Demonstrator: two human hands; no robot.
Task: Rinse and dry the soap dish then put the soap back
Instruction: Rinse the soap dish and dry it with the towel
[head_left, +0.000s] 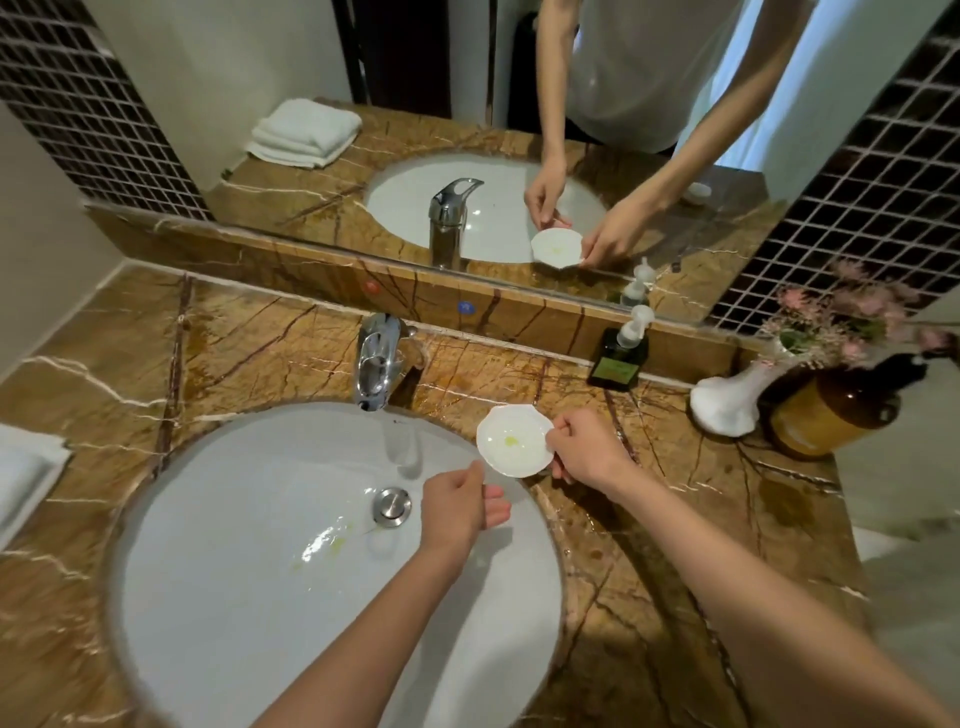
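The soap dish (511, 440) is a small white scalloped dish with a yellow-green smear in its middle. It hangs above the right rim of the white sink (218, 597). My right hand (587, 452) pinches its right edge. At the dish's near-left rim is my left hand (460, 506), thumb against the rim and fingers curled below it. No bar of soap shows directly. In the mirror, a small white object lies on the counter near my right side. No water runs from the chrome faucet (379, 364).
A chrome drain plug (392, 506) sits in the basin, with yellowish streaks near it. On the brown marble counter (649, 571) stand a dark pump bottle (621, 358), a white vase (727, 405) with pink flowers and a brown bottle (836, 410). Folded white towels (26, 478) lie at the left.
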